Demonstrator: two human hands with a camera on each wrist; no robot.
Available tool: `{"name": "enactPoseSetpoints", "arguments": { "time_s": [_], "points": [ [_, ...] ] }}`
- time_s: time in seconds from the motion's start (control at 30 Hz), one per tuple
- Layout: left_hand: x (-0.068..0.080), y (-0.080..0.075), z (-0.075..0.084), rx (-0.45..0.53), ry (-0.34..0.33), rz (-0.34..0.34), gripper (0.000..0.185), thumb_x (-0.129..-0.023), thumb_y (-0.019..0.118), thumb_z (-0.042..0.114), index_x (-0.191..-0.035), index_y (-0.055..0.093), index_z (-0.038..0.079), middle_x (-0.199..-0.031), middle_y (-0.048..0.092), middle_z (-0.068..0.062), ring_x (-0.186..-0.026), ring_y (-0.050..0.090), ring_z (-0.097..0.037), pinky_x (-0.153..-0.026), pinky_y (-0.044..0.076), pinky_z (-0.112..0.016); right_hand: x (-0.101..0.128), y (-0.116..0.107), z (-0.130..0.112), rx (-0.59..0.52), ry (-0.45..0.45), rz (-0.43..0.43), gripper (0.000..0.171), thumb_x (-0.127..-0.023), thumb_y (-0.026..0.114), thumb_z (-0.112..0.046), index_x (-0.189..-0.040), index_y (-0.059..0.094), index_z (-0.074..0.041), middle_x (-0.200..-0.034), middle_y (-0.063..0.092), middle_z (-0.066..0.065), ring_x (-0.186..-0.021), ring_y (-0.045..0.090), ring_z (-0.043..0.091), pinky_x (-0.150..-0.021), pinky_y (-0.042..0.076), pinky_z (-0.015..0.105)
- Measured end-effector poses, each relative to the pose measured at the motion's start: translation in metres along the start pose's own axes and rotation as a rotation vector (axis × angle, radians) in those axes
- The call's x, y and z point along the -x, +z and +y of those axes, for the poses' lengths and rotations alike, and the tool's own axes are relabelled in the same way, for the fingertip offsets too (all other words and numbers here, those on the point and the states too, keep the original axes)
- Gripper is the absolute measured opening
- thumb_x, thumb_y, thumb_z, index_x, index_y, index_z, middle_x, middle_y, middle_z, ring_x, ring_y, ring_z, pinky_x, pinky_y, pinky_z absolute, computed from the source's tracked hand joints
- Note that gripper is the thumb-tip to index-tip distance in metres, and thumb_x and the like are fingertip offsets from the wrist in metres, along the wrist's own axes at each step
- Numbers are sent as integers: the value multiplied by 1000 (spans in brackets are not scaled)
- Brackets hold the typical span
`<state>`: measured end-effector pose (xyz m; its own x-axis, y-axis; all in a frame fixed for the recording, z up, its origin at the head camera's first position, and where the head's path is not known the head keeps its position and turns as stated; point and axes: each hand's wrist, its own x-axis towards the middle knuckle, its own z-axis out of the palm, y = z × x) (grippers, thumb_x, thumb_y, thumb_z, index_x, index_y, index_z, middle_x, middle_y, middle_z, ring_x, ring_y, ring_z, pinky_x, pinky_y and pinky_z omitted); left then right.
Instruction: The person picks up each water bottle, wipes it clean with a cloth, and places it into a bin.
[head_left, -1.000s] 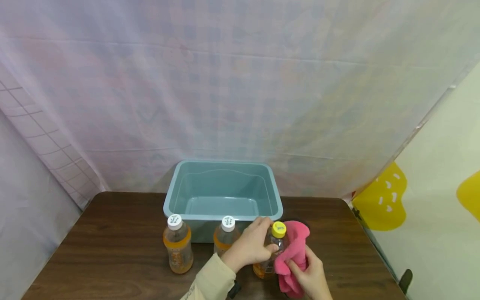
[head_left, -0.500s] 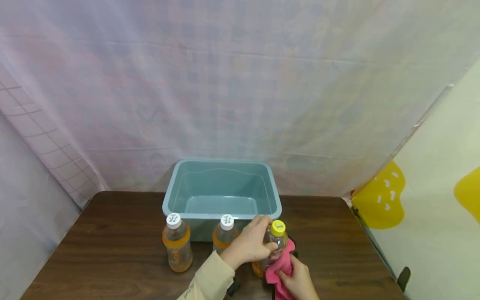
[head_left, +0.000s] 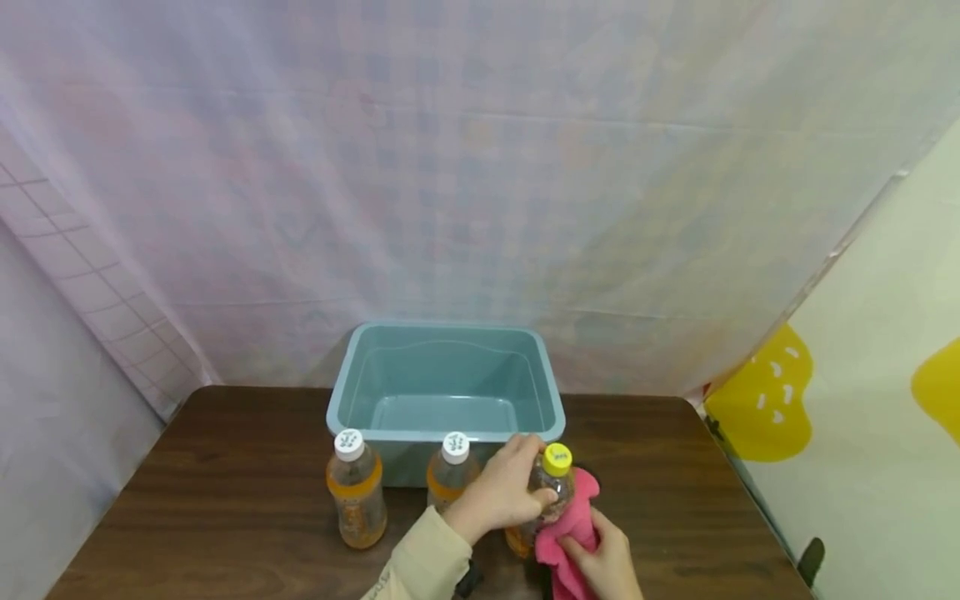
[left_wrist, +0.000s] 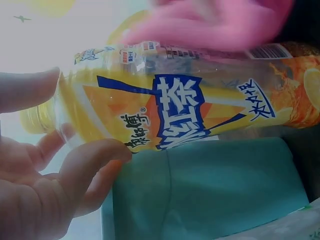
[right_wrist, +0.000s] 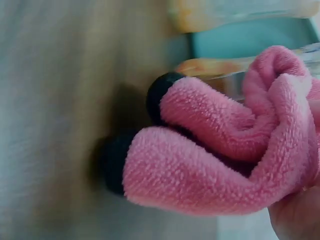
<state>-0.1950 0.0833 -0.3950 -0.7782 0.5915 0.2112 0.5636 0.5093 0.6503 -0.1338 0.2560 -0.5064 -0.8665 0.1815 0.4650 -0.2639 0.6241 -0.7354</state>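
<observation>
The yellow-capped bottle (left_wrist: 185, 107) is held over the table (head_left: 225, 500), just in front of the near right corner of the blue-green tub (head_left: 446, 435). Its neck and shoulder are gripped by the left hand (head_left: 504, 493), with fingers and thumb curled round them; that arm is covered by a beige sleeve (head_left: 427, 554). A fluffy pink cloth (head_left: 572, 527) with dark edging (right_wrist: 160, 95) is pinched by the right hand (head_left: 609, 560) and is held in folds against the side of the bottle that faces the table's right edge. Since the lower part of the bottle is partly covered by the cloth, it cannot be told whether its base is rested on the table. The tub is set at the middle of the table's far edge, behind which a pale checked curtain (head_left: 480, 167) is hung. One white-capped bottle (head_left: 358, 504) is stood upright near the tub's near left corner; a second bottle (head_left: 450, 477), also capped in white, is partly hidden by the left hand.
</observation>
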Motion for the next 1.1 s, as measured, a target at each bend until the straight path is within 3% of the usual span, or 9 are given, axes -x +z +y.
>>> {"name": "enactPoseSetpoints", "arguments": {
  "time_s": [0.27, 0.53, 0.67, 0.9, 1.1],
  "points": [
    [1, 1, -1, -3, -9, -23, 39, -78, 70, 19, -110, 48, 9, -103, 49, -3, -92, 51, -13, -81, 45, -28, -14, -21, -37, -122, -24, 101, 33, -57, 73, 15, -86, 62, 2, -74, 57, -14, -64, 51, -2, -56, 42, 14],
    [0, 0, -3, 10, -17, -45, 40, -79, 67, 17, -113, 47, 8, -105, 49, -5, -90, 52, -16, -77, 46, -29, -33, -28, -60, -148, -167, 147, 37, -57, 72, 19, -88, 64, 1, -84, 60, -9, -75, 54, -1, -66, 42, 10],
    [0, 0, -3, 2, -4, -33, 40, -78, 67, 16, -112, 47, 8, -105, 49, -6, -90, 51, -16, -77, 46, -29, -33, -29, -58, -143, -147, 140, 34, -60, 73, 15, -89, 63, 0, -82, 60, -7, -72, 53, 0, -63, 42, 12],
    [0, -1, -1, -15, 1, -34, 40, -79, 68, 21, -110, 46, 8, -101, 48, -4, -88, 50, -14, -79, 45, -28, -21, -27, -43, -90, 26, 37, 27, -67, 72, 7, -91, 60, 2, -74, 62, 7, -65, 52, 0, -56, 45, 20],
    [-1, -2, -1, 0, -7, -34, 41, -79, 69, 19, -111, 47, 7, -103, 49, -5, -90, 52, -15, -80, 46, -28, -12, -16, -24, -59, 10, 15, 29, -63, 73, 10, -89, 61, 4, -72, 62, 2, -64, 51, -2, -55, 45, 19]
  ]
}}
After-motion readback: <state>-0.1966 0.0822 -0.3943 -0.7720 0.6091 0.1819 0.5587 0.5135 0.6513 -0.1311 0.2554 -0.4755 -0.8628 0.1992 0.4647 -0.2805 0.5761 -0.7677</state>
